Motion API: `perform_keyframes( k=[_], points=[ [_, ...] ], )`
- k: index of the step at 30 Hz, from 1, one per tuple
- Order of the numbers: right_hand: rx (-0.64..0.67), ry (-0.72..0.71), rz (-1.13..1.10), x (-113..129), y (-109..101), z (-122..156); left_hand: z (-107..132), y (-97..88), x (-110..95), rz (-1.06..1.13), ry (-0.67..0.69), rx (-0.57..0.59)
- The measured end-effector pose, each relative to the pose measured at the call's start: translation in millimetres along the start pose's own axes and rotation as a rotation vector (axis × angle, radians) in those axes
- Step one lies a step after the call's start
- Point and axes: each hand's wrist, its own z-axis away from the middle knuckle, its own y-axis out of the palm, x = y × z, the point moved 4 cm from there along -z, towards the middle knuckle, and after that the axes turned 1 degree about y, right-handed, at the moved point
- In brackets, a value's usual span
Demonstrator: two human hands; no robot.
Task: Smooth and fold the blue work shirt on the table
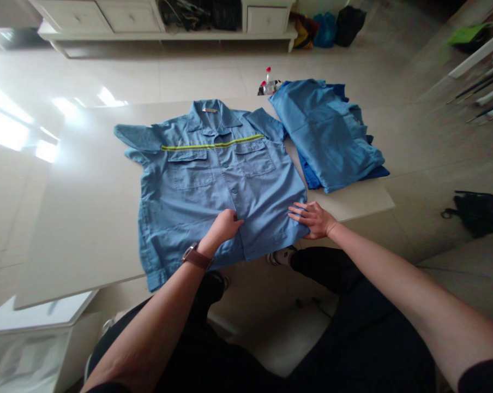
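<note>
A light blue short-sleeved work shirt (197, 202) lies spread front up on the pale table, its collar pointing away from me. A yellow-green stripe crosses its chest above two flap pockets. My left hand (227, 225), with a brown-strapped watch on the wrist, is closed on the front placket below the buttons. At the shirt's lower right edge rests my right hand (314, 219), fingers spread over the cloth and its thumb side partly hidden. The hem hangs near the table's front edge.
Folded blue garments (324, 131) are stacked on the table (86, 229) to the right of the shirt. Behind them stand bottles with red caps (268, 82). A white cabinet (132, 19) is farther back, with bags (325, 30) beside it. My legs are below the front edge.
</note>
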Motion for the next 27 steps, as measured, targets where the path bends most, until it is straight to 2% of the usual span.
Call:
perform_keyframes(
  k=[4,10,15,20,27],
  points=[
    [0.001,0.001,0.005,-0.1,0.6,0.4,-0.3,-1.1,0.6,-0.010,0.030,0.009],
    [0.034,0.019,-0.004,-1.3,2.5,1.9,-3.2,0.8,3.4,0.021,0.020,0.053],
    [0.009,0.013,-0.005,-1.6,3.1,2.4,-2.2,3.3,1.6,0.063,-0.007,0.107],
    [0.000,0.014,-0.008,-1.7,4.2,2.7,2.1,1.5,-4.3,-0.112,0.008,0.005],
    [0.012,0.029,-0.019,-3.7,9.6,5.7,3.5,9.3,-4.4,-0.261,0.091,-0.092]
  ],
)
